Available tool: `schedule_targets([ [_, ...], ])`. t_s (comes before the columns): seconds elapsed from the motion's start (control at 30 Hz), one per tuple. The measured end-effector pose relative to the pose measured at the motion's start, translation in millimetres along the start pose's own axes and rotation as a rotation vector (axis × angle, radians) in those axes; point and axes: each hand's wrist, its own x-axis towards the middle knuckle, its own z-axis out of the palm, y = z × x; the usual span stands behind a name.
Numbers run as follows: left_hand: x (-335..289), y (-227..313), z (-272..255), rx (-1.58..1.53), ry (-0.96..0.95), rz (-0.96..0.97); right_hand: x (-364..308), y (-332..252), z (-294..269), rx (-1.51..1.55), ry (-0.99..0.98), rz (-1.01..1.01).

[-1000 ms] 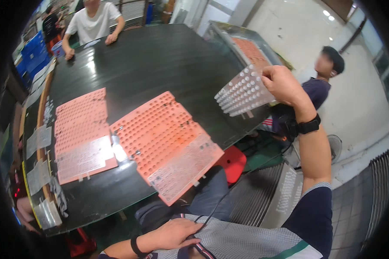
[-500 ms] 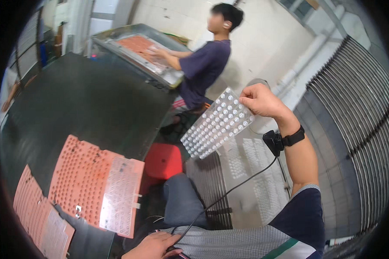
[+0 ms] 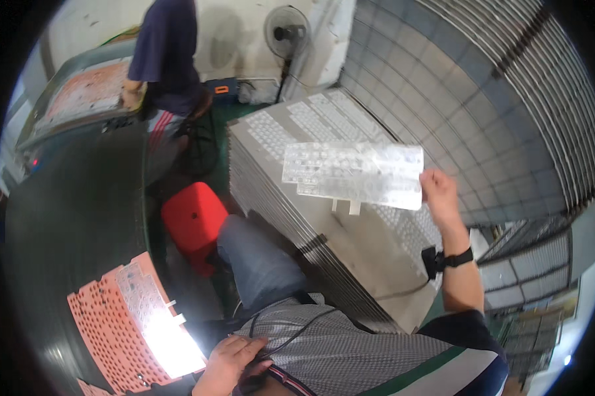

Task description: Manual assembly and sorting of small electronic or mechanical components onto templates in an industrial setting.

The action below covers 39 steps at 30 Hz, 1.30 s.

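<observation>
My right hand (image 3: 439, 195) is closed on one end of a thin translucent sheet (image 3: 353, 173) with rows of key-like bumps and two small tabs. The sheet hangs above a stack of mesh racks (image 3: 350, 241), whose top bears several similar pale sheets (image 3: 317, 115). I cannot tell whether it touches the rack. My left hand (image 3: 235, 362) is low at my waist beside a black cable (image 3: 297, 333), thumb and fingers apart, with nothing seen in it. Left of it, a salmon-coloured perforated board (image 3: 106, 323) lies on the dark table, with another clear sheet (image 3: 142, 294) on it.
A red stool (image 3: 195, 211) stands between the dark table (image 3: 79, 218) and the racks. Beyond it, a co-worker (image 3: 169, 59) stands by a tray (image 3: 30, 129) holding another salmon board. A fan (image 3: 285, 33) is at the back; a tall wire rack (image 3: 436, 86) rises behind the stack.
My view has swung right. My right hand has brought the sheet over the rack stack, turning it from steeply slanted to nearly level. The left hand stays at my waist.
</observation>
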Motion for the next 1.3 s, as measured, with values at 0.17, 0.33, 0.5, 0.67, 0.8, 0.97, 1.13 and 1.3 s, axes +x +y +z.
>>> schedule_targets([
  [0.17, 29, 7, 3, 0.009, -0.136, 0.046, -129, 172, 7, 0.182, 0.208, 0.470],
  [0.33, 44, 14, 8, 0.065, -0.228, 0.034, -177, 231, 36, 0.124, 0.297, 0.485],
  [0.5, 49, 12, 10, 0.009, -0.221, -0.052, -143, 203, 38, -0.013, 0.326, 0.454],
  [0.67, 46, 14, 12, 0.045, -0.196, -0.047, -118, 211, 50, 0.174, 0.358, 0.495],
  [0.8, 45, 13, 14, 0.041, -0.226, -0.079, -115, 225, 60, 0.289, 0.407, 0.578],
  [0.97, 46, 16, 15, 0.016, -0.223, -0.126, -124, 252, 52, 0.154, 0.358, 0.540],
  [1.13, 33, 20, 12, 0.052, -0.117, -0.133, -98, 165, 58, -0.284, 0.293, 0.008],
  [1.3, -5, 29, 15, 0.050, 0.038, -0.029, -55, 47, 151, -0.078, -0.189, -0.427],
])
